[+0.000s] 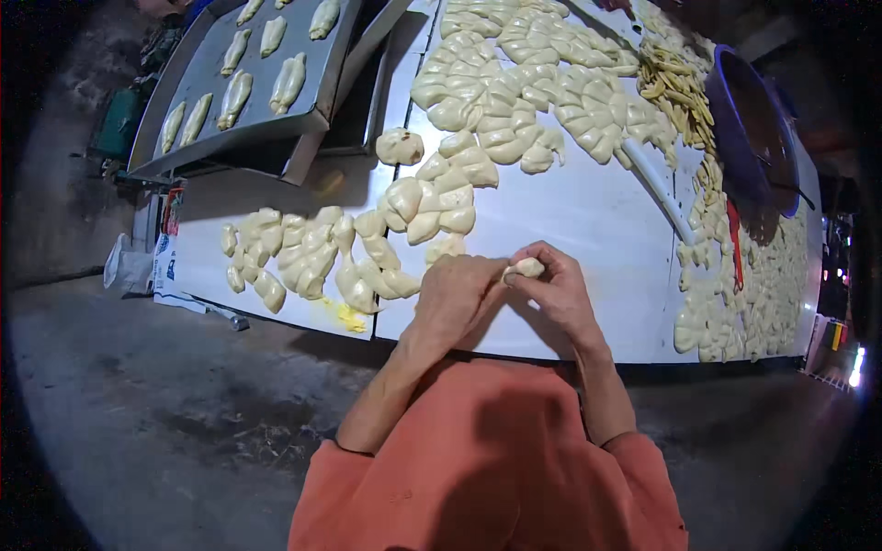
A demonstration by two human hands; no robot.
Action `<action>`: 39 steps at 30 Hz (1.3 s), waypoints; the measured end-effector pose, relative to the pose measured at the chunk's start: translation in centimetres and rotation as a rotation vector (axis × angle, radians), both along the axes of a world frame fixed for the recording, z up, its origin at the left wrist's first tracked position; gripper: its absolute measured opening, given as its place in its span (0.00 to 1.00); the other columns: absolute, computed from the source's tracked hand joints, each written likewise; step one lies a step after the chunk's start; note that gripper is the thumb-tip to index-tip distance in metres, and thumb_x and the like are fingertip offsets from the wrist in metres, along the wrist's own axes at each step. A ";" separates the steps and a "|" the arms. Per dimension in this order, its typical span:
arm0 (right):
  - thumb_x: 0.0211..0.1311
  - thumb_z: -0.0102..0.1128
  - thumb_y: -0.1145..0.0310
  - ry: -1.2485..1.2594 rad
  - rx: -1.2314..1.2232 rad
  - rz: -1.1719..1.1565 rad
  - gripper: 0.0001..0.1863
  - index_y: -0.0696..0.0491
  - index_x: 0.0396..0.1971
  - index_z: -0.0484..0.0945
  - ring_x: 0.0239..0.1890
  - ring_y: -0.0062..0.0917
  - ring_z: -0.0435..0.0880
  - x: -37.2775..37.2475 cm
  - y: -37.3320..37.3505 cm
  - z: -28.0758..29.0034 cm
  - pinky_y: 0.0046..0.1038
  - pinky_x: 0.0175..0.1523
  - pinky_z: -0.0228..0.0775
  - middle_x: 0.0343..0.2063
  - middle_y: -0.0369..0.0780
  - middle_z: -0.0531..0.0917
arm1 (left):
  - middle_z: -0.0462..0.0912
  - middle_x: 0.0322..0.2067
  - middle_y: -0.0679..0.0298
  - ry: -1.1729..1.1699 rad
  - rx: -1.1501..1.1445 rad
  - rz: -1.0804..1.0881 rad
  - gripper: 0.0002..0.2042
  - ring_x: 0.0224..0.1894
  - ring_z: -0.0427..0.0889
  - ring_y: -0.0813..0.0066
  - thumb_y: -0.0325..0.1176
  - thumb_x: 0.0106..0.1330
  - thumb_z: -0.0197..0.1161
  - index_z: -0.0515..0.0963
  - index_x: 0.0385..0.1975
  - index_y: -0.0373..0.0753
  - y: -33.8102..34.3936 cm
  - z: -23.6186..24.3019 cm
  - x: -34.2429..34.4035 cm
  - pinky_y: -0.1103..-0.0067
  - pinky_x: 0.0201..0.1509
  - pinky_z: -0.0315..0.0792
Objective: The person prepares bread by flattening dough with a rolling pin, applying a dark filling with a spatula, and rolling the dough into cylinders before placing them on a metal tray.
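Close to the table's front edge, my two hands meet at a small piece of pale dough (529, 267). My right hand (558, 289) pinches it between thumb and fingers. My left hand (457, 292) is closed, back upward, with its fingertips at the dough's left end; those fingertips are partly hidden. Just beyond my left hand lies a dough lump (446, 247). More soft, glossy dough pieces (430, 207) lie clustered to the left and ahead of it.
A metal baking tray (317, 115) with shaped dough rolls stands at the far left. A large mass of dough pieces (501, 96) covers the table's far part. At right are a white bar-shaped tool (660, 191), a red-handled tool (735, 243), small dough bits (744, 303) and a purple basin (735, 115).
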State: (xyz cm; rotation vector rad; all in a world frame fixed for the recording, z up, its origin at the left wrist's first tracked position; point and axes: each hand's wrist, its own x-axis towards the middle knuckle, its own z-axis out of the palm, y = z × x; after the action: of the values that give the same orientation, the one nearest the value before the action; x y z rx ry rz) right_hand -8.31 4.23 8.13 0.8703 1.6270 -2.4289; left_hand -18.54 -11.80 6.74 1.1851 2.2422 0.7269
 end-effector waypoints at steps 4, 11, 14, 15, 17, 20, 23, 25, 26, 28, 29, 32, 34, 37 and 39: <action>0.57 0.71 0.76 -0.027 -0.044 0.044 0.10 0.56 0.37 0.80 0.30 0.15 0.78 0.8 0.0 -0.4 0.21 0.33 0.71 0.29 0.32 0.81 | 0.89 0.44 0.68 0.282 0.094 -0.006 0.19 0.58 0.79 0.69 0.35 0.58 0.70 0.84 0.51 0.49 -1.3 -1.2 1.0 0.57 0.59 0.69; 0.52 0.75 0.74 0.099 -0.077 0.130 0.16 0.59 0.41 0.81 0.30 0.17 0.79 3.8 4.0 5.6 0.21 0.34 0.74 0.29 0.34 0.80 | 0.68 0.70 0.55 0.400 -0.039 0.007 0.32 0.76 0.59 0.50 0.36 0.62 0.67 0.68 0.69 0.45 -2.9 -3.8 1.5 0.38 0.75 0.44; 0.60 0.70 0.70 -0.107 -0.011 0.068 0.17 0.59 0.48 0.79 0.28 0.17 0.79 2.2 4.2 2.6 0.22 0.33 0.74 0.30 0.34 0.80 | 0.60 0.74 0.49 0.305 -0.082 0.013 0.36 0.78 0.53 0.46 0.40 0.68 0.64 0.58 0.74 0.38 -3.1 -2.6 1.0 0.37 0.74 0.42; 0.66 0.64 0.68 -0.097 0.090 0.051 0.18 0.58 0.53 0.77 0.27 0.16 0.78 2.5 4.1 1.0 0.22 0.32 0.73 0.29 0.35 0.80 | 0.60 0.74 0.49 0.302 -0.050 0.041 0.35 0.77 0.54 0.46 0.40 0.68 0.65 0.60 0.73 0.38 -2.7 -2.0 1.1 0.37 0.74 0.42; 0.67 0.63 0.67 -0.142 0.204 0.073 0.17 0.59 0.52 0.78 0.27 0.16 0.78 2.8 4.0 -0.4 0.23 0.33 0.73 0.30 0.37 0.80 | 0.60 0.74 0.50 0.303 -0.033 0.068 0.35 0.77 0.54 0.46 0.40 0.67 0.65 0.62 0.73 0.39 -2.3 -1.2 1.3 0.37 0.74 0.42; 0.68 0.61 0.60 -0.177 0.568 0.233 0.18 0.60 0.47 0.81 0.32 0.24 0.82 2.8 4.9 -0.7 0.31 0.39 0.75 0.31 0.42 0.82 | 0.69 0.68 0.50 0.359 0.066 0.042 0.30 0.75 0.60 0.49 0.39 0.68 0.65 0.68 0.69 0.41 -1.1 0.0 1.5 0.38 0.74 0.45; 0.68 0.61 0.58 -0.111 1.054 0.321 0.18 0.55 0.49 0.83 0.44 0.43 0.84 2.4 5.4 -0.6 0.40 0.50 0.76 0.42 0.46 0.84 | 0.73 0.65 0.53 0.292 0.109 -0.079 0.26 0.70 0.68 0.57 0.41 0.68 0.64 0.71 0.64 0.39 0.2 -0.3 2.2 0.44 0.76 0.49; 0.69 0.60 0.59 -0.036 1.118 0.247 0.18 0.56 0.49 0.83 0.47 0.43 0.83 2.6 5.2 -1.0 0.39 0.52 0.75 0.44 0.47 0.83 | 0.73 0.65 0.53 0.296 0.103 -0.132 0.27 0.70 0.69 0.57 0.41 0.68 0.64 0.71 0.65 0.37 1.3 -0.6 3.2 0.44 0.76 0.49; 0.70 0.59 0.59 0.039 1.181 0.174 0.18 0.57 0.50 0.82 0.49 0.43 0.83 2.8 5.1 -1.5 0.39 0.53 0.75 0.46 0.47 0.83 | 0.73 0.65 0.52 0.299 0.098 -0.183 0.28 0.70 0.69 0.57 0.42 0.68 0.64 0.70 0.65 0.35 1.9 -0.8 3.7 0.44 0.76 0.49; 0.72 0.56 0.55 0.181 1.196 0.215 0.25 0.58 0.58 0.76 0.60 0.46 0.78 3.9 4.6 -2.0 0.43 0.66 0.68 0.58 0.48 0.80 | 0.67 0.70 0.52 0.378 0.070 -0.247 0.34 0.74 0.63 0.56 0.51 0.69 0.62 0.66 0.69 0.36 2.6 -2.0 5.1 0.44 0.77 0.47; 0.71 0.55 0.48 0.180 1.248 0.323 0.30 0.57 0.62 0.74 0.66 0.44 0.73 4.8 4.3 -2.2 0.47 0.70 0.60 0.62 0.48 0.76 | 0.66 0.71 0.51 0.351 0.038 -0.267 0.36 0.75 0.63 0.55 0.53 0.68 0.62 0.65 0.69 0.35 3.2 -2.7 5.7 0.43 0.77 0.46; 0.70 0.51 0.39 0.170 1.398 0.472 0.39 0.55 0.70 0.67 0.74 0.42 0.64 6.8 4.0 -5.1 0.56 0.77 0.43 0.70 0.48 0.68 | 0.65 0.72 0.49 0.352 0.019 -0.256 0.39 0.75 0.61 0.54 0.56 0.68 0.61 0.64 0.71 0.34 3.7 -4.2 6.7 0.42 0.76 0.46; 0.70 0.50 0.36 0.157 1.505 0.503 0.43 0.54 0.73 0.63 0.77 0.42 0.59 7.8 4.5 -5.9 0.61 0.78 0.34 0.73 0.48 0.64 | 0.64 0.72 0.49 0.386 0.036 -0.231 0.40 0.76 0.61 0.53 0.57 0.68 0.60 0.63 0.71 0.34 3.7 -4.3 7.0 0.41 0.75 0.46; 0.69 0.42 0.30 0.015 1.571 0.612 0.47 0.52 0.74 0.62 0.80 0.40 0.52 8.5 5.4 -5.7 0.65 0.77 0.26 0.77 0.44 0.59 | 0.62 0.73 0.48 0.353 -0.017 -0.269 0.42 0.77 0.59 0.51 0.61 0.67 0.58 0.62 0.72 0.34 3.4 -3.7 6.5 0.37 0.73 0.44; 0.68 0.42 0.30 0.005 1.574 0.584 0.47 0.52 0.74 0.62 0.79 0.40 0.53 8.7 5.3 -5.9 0.66 0.77 0.26 0.77 0.43 0.59 | 0.62 0.73 0.48 0.380 -0.032 -0.290 0.43 0.77 0.58 0.51 0.62 0.66 0.59 0.62 0.72 0.34 3.5 -3.4 6.3 0.36 0.73 0.44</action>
State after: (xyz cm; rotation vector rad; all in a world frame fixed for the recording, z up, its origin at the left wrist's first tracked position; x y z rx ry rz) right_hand 0.41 9.57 2.27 0.2535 3.0247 -0.4550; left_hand -12.26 -8.34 3.39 1.7040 2.2873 0.3724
